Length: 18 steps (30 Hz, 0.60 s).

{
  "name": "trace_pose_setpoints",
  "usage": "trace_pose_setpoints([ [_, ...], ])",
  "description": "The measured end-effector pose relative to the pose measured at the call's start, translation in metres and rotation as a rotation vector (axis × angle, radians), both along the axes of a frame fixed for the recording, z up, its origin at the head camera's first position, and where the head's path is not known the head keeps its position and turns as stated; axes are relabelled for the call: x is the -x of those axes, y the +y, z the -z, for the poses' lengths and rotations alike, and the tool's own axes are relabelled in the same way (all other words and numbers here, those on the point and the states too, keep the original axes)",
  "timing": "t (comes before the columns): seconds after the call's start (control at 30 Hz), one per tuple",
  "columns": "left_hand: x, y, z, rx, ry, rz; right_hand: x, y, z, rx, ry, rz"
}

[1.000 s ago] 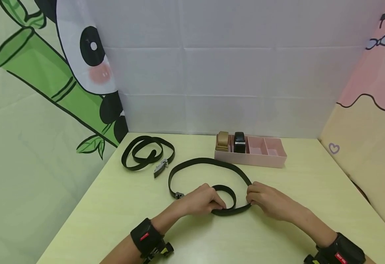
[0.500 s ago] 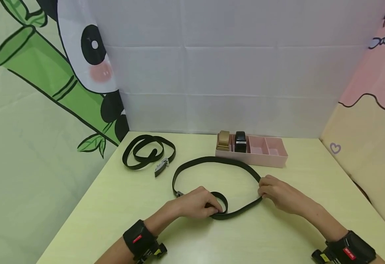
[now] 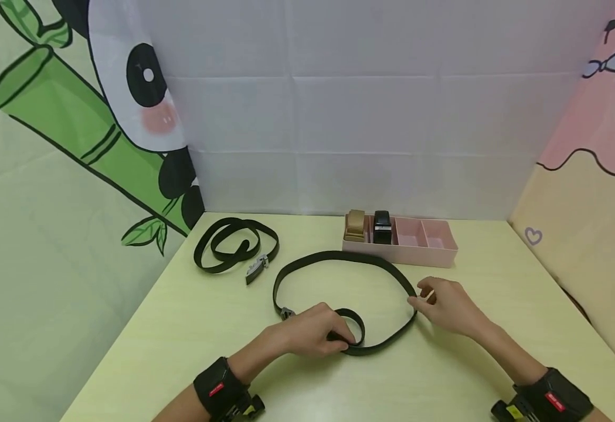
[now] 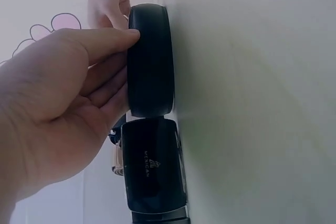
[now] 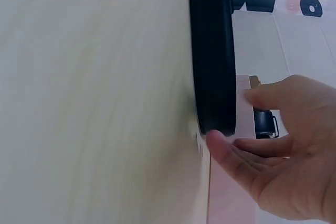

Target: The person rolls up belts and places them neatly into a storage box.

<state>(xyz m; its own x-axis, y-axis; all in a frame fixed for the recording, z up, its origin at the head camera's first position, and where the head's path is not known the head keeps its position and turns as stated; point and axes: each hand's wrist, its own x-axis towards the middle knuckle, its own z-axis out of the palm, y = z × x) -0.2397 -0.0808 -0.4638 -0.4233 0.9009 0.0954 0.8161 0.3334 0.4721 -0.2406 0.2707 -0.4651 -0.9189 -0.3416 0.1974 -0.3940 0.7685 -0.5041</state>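
While the left hand (image 3: 312, 331) pinches a black belt (image 3: 346, 255), stood on edge midway between the table's (image 3: 180, 328) side edges, the right hand (image 3: 449, 305) is loosely uncurled at the belt's right bend. A second belt (image 3: 240, 251) lies toward the back left corner, a pink tray (image 3: 402, 253) near the back edge.

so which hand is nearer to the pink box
Right. The right hand is in front of the pink box, toward its right end; the left hand is farther out in front, mostly left of it.
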Motion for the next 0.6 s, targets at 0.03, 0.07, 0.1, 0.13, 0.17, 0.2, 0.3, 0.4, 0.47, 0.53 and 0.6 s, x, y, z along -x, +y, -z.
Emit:
trace_pose_setpoints([
  [0.03, 0.000, 0.000, -0.001, 0.005, 0.018, 0.008, 0.002, -0.003, 0.000, 0.003, -0.031, 0.026],
  [0.07, 0.000, 0.001, -0.002, 0.012, 0.037, 0.016, 0.005, -0.005, 0.000, -0.002, -0.049, 0.032],
  [0.1, 0.000, 0.001, -0.003, 0.019, 0.054, 0.024, 0.008, -0.008, 0.001, -0.001, -0.066, 0.026],
  [0.13, 0.000, 0.002, -0.004, 0.025, 0.070, 0.035, 0.011, -0.011, 0.003, -0.003, -0.076, 0.011],
  [0.17, 0.001, 0.003, -0.005, 0.030, 0.078, 0.041, 0.015, -0.015, 0.004, -0.001, -0.076, -0.007],
  [0.2, 0.001, 0.004, -0.006, 0.036, 0.083, 0.046, 0.018, -0.019, 0.005, 0.004, -0.071, -0.024],
  [0.3, 0.004, 0.009, -0.009, 0.059, 0.087, 0.058, 0.030, -0.032, 0.008, 0.019, -0.017, -0.091],
  [0.4, 0.008, 0.015, -0.011, 0.091, 0.095, 0.065, 0.044, -0.043, 0.013, 0.041, 0.068, -0.185],
  [0.47, 0.011, 0.019, -0.011, 0.110, 0.099, 0.067, 0.050, -0.050, 0.014, 0.043, 0.099, -0.229],
  [0.53, 0.014, 0.022, -0.013, 0.128, 0.097, 0.067, 0.054, -0.055, 0.014, 0.041, 0.104, -0.249],
  [0.6, 0.018, 0.025, -0.013, 0.143, 0.098, 0.058, 0.057, -0.058, 0.013, 0.030, 0.092, -0.237],
])
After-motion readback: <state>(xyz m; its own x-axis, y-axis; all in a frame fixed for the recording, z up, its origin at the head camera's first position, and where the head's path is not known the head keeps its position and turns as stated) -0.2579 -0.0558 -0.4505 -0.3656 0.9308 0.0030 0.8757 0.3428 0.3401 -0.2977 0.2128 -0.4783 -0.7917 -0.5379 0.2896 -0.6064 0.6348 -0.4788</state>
